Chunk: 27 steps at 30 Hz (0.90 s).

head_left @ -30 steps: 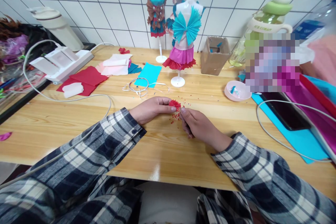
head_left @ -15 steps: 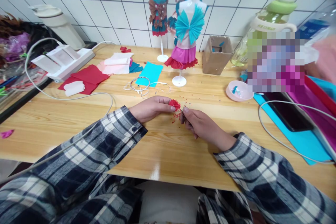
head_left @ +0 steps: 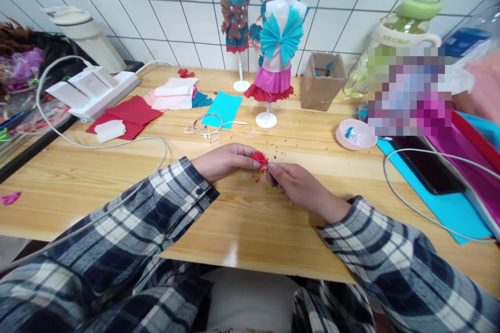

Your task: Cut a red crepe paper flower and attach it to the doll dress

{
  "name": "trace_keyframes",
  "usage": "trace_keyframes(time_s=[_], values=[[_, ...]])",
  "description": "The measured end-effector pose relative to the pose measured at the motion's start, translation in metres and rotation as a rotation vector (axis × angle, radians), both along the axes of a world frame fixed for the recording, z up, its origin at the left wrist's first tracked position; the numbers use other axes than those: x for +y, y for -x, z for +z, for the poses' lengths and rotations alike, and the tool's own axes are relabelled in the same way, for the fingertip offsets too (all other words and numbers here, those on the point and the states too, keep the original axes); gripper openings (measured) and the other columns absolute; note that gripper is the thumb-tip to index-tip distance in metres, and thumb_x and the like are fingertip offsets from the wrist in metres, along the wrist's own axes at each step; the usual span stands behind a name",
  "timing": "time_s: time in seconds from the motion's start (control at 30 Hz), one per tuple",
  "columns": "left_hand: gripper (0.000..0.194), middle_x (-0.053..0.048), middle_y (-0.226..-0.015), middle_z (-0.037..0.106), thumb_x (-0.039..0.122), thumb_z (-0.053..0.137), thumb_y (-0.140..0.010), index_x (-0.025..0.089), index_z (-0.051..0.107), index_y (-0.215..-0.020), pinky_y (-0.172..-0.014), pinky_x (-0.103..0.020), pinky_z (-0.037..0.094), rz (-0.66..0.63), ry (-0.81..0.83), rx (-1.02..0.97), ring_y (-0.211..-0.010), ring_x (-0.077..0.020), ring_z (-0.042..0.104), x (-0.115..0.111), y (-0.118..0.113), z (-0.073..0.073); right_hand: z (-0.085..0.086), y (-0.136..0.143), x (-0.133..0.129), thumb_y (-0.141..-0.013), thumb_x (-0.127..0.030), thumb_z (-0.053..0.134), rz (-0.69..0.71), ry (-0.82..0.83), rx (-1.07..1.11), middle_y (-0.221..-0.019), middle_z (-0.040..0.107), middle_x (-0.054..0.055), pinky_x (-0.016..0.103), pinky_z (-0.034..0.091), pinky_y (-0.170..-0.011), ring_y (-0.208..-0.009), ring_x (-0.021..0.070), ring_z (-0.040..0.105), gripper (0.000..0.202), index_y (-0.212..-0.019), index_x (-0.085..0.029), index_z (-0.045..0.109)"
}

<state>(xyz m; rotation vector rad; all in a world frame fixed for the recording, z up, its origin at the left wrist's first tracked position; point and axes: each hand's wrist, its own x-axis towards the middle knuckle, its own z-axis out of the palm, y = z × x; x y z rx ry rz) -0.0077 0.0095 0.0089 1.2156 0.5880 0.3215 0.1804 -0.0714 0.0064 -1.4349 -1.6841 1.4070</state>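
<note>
"Over the middle of the worktop (head_left: 219,229), what are the two hands busy with?"

"A red pleated rosette (head_left: 259,159). The left hand (head_left: 226,160) has thumb and fingers clamped on its left side, and the frilled paper fans out past them."

"And the right hand (head_left: 295,179)?"

"Just beside the rosette, lower and to its right. Its thumb and fingers are curled in together; whether they grip anything I can't tell, since the hand itself hides it."

"Are those specks underneath?"

"Yes, tiny red scraps (head_left: 275,155), scattered on the wood below the rosette and a little beyond it."

"What stands farther back?"

"A small mannequin (head_left: 279,63) with a cyan pleated bow (head_left: 282,36) on its chest and a pink skirt (head_left: 275,80) edged in red. Left of it a cyan sheet (head_left: 223,106) lies flat. Right of it stands a cardboard box (head_left: 321,86), and nearer, a pale pink bowl (head_left: 353,141) holding bits of blue."

"Anything off to the left?"

"Red sheets (head_left: 142,114), near a white power strip (head_left: 113,98)."
</note>
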Motion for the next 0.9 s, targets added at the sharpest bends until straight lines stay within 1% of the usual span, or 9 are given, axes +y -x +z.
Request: trace_keyframes(time_s=[0.23,0.43,0.57,0.63,0.7,0.77,0.83,0.9], values=[[0.011,-0.006,-0.086,0.072,0.018,0.068,-0.074,0.012,0.072,-0.083,-0.086,-0.03,0.044,0.021,0.05,0.013,-0.082,-0.0153,0.062,-0.0006,0.0001,0.0003,0.0017,0.0004,-0.0001,-0.091,-0.056,0.031,0.001,0.012,0.008,-0.051,0.036,-0.005,0.022,0.029,-0.044,-0.044,0.0085,0.034,0.046,-0.064,-0.02,0.042],[0.01,-0.005,-0.084,0.072,0.017,0.068,-0.074,0.013,0.071,-0.082,-0.086,-0.031,0.045,0.039,0.063,-0.002,-0.083,-0.0158,0.063,-0.0014,-0.0001,0.0001,0.008,-0.0046,0.0001,-0.091,-0.052,0.032,-0.055,0.109,0.053,-0.048,0.035,-0.006,0.024,0.027,-0.044,-0.042,0.0082,0.031,0.046,-0.059,-0.02,0.04],[0.01,-0.005,-0.085,0.071,0.017,0.067,-0.074,0.013,0.071,-0.083,-0.087,-0.031,0.045,0.038,0.058,-0.007,-0.084,-0.0159,0.063,-0.0006,0.0005,-0.0015,0.0072,-0.0074,0.0018,-0.091,-0.054,0.032,-0.057,0.086,0.031,-0.047,0.036,-0.006,0.024,0.028,-0.046,-0.043,0.0091,0.032,0.047,-0.06,-0.02,0.041],[0.011,-0.006,-0.087,0.071,0.018,0.067,-0.074,0.013,0.071,-0.084,-0.088,-0.031,0.044,0.039,0.042,-0.01,-0.086,-0.0163,0.062,-0.0003,0.0007,-0.0017,0.0063,-0.0069,0.0024,-0.09,-0.054,0.032,-0.081,0.032,-0.004,-0.05,0.039,-0.005,0.025,0.031,-0.049,-0.047,0.0101,0.036,0.046,-0.062,-0.02,0.045],[0.013,-0.006,-0.088,0.071,0.02,0.067,-0.074,0.013,0.07,-0.085,-0.088,-0.031,0.043,0.031,0.009,0.009,-0.087,-0.017,0.062,-0.0009,0.0001,-0.0009,0.0058,-0.0056,0.0024,-0.089,-0.053,0.038,-0.132,-0.085,-0.051,-0.056,0.044,-0.004,0.025,0.033,-0.054,-0.054,0.0114,0.041,0.041,-0.072,-0.019,0.053],[0.015,-0.006,-0.086,0.069,0.024,0.067,-0.074,0.013,0.069,-0.085,-0.084,-0.031,0.044,0.017,-0.047,0.074,-0.083,-0.0169,0.061,-0.0027,-0.0015,0.0012,0.006,-0.0042,0.0018,-0.084,-0.051,0.049,-0.164,-0.192,-0.105,-0.06,0.045,-0.004,0.025,0.034,-0.056,-0.057,0.0117,0.043,0.033,-0.086,-0.019,0.058],[0.016,-0.003,-0.081,0.067,0.028,0.066,-0.075,0.013,0.067,-0.081,-0.08,-0.03,0.044,-0.002,-0.155,0.166,-0.078,-0.0161,0.059,-0.0052,-0.004,0.0039,0.0065,-0.0032,0.0009,-0.08,-0.046,0.058,-0.163,-0.232,-0.151,-0.058,0.042,-0.006,0.024,0.032,-0.055,-0.056,0.0111,0.041,0.03,-0.094,-0.02,0.06],[0.016,-0.001,-0.076,0.064,0.03,0.065,-0.075,0.014,0.065,-0.077,-0.077,-0.029,0.044,-0.023,-0.286,0.241,-0.075,-0.0155,0.058,-0.0072,-0.0065,0.0065,0.0069,-0.003,0.0006,-0.079,-0.041,0.06,-0.169,-0.236,-0.178,-0.055,0.039,-0.007,0.024,0.03,-0.053,-0.053,0.0104,0.038,0.025,-0.092,-0.019,0.063]])
